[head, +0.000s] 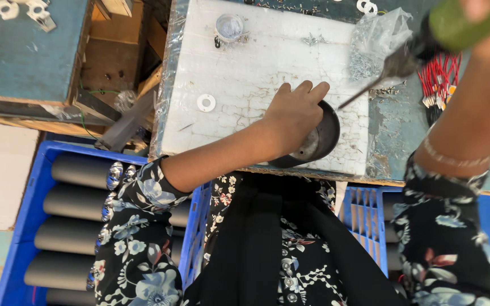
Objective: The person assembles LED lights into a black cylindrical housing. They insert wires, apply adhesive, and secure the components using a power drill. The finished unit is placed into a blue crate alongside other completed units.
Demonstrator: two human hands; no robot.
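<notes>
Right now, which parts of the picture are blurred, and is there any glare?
Head view: the right hand with the green-handled screwdriver is blurred at the top right; the left hand on the dark round part is sharp; even light, mild shine on the plastic bag, no hard glare.

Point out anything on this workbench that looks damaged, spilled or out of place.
The white board under the left hand is cracked and flaking over most of its surface. Small metal screws lie scattered loose beside the clear plastic bag. One white washer sits alone on the board.
</notes>
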